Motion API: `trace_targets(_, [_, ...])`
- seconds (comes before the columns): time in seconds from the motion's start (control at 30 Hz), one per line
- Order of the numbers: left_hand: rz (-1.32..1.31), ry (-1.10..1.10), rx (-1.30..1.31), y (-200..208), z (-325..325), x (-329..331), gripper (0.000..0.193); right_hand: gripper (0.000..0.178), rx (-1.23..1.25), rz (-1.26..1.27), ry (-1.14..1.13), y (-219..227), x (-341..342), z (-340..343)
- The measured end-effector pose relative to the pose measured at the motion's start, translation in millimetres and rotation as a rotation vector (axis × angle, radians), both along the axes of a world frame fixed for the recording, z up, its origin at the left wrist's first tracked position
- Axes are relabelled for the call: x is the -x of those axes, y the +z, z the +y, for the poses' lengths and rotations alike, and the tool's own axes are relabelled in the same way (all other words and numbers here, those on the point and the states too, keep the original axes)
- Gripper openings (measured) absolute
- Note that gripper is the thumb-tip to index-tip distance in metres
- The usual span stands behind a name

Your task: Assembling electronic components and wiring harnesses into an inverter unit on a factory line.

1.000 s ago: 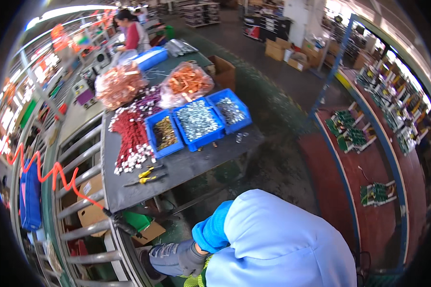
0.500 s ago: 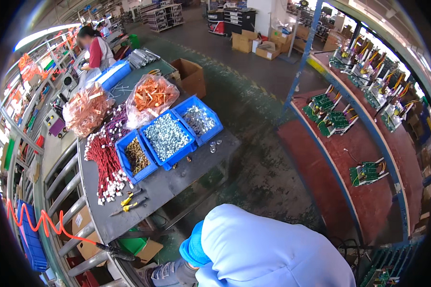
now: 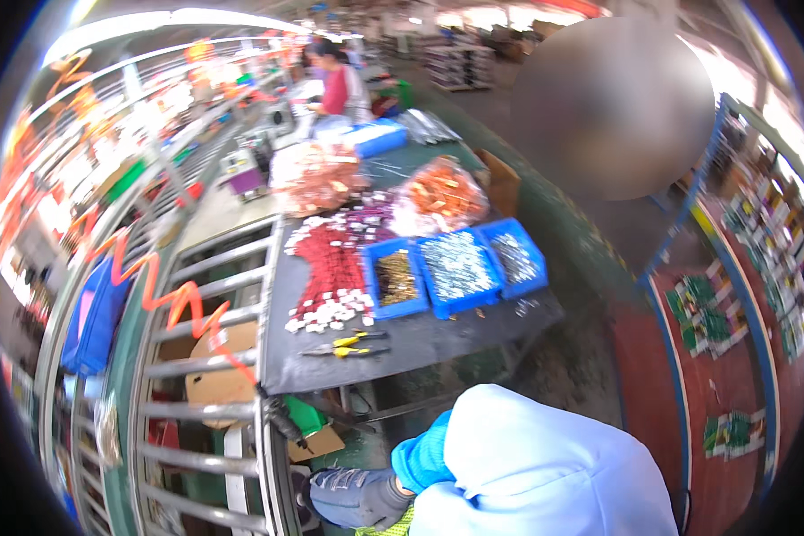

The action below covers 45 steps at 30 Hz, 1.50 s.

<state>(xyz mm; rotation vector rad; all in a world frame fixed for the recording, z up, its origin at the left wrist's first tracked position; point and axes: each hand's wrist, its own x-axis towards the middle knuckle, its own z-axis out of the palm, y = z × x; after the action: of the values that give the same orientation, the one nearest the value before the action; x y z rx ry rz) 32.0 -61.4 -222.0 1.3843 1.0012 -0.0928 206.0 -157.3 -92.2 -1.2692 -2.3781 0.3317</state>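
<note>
My right arm, in a light blue sleeve (image 3: 554, 464) with a turquoise cuff (image 3: 422, 451), comes in from the lower edge and bends left. Past a strip of bare wrist, my right hand (image 3: 353, 496) seems to wear a grey-blue glove with white marks; its fingers cannot be made out. A bit of yellow-green material (image 3: 387, 525) shows below it. Nearest to the hand hangs a dark power screwdriver (image 3: 281, 415) on an orange coiled cord (image 3: 188, 304). Yellow-handled pliers or cutters (image 3: 347, 351) lie at the near edge of the dark table (image 3: 438, 344). My left hand is out of view.
Three blue bins (image 3: 460, 304) of small metal parts stand on the table. Red wire bundles (image 3: 322, 268) and bags of copper-coloured parts (image 3: 442, 192) lie behind. A roller conveyor (image 3: 201, 411) runs left; racks of green circuit boards (image 3: 728, 433) stand right. A co-worker (image 3: 335, 89) stands farther back.
The view has swung left, so the table, bins and rack now appear farther right, with blur. My sleeve and right hand appear slightly farther right, and more of the conveyor shows.
</note>
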Motion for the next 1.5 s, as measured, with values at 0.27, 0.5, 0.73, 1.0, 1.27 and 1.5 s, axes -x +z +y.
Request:
trace_targets(0.27, [-0.188,0.333,0.011,-45,-23,70,0.034,0.032,0.083,-0.023,0.056,0,6,-3])
trace_targets(0.5, [-0.328,0.511,-0.025,-62,-41,83,0.032,0.029,0.074,-0.061,0.093,-8,21,3])
trace_targets(0.73, [-0.195,0.545,0.188,-46,-40,79,0.024,0.033,0.506,-0.118,0.037,34,42,9])
trace_targets(1.0, [-0.159,0.469,-0.153,-63,-36,89,0.031,0.030,0.453,-0.006,0.326,16,101,20])
trace_targets(1.27, [-0.168,0.547,-0.215,-45,-47,103,0.032,0.033,0.581,-0.130,0.326,-33,97,33])
trace_targets(1.5, [-0.137,0.552,-0.253,-63,-43,100,0.034,0.028,0.529,-0.039,0.278,-47,93,32])
